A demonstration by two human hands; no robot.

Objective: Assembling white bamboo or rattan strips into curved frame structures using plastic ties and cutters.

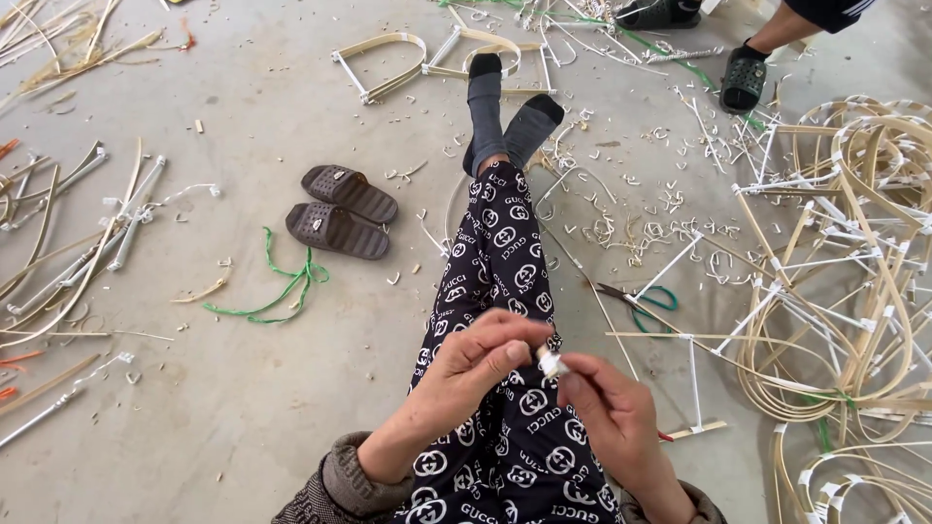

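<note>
— Fingertips of both hands pinched together on the small white roll, above the patterned trousers. Left hand curled over, right hand gripping from below.

— Best kept low over the lap, then. Scissors within reach on the concrete floor?

— Yes, right side, near the bamboo frames. Worth holding the roll firmly.

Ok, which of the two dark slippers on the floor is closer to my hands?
The nearer slipper, the lower one in the view, lying next to the green string. The other slipper sits just beyond it, farther from your left hand.
</note>
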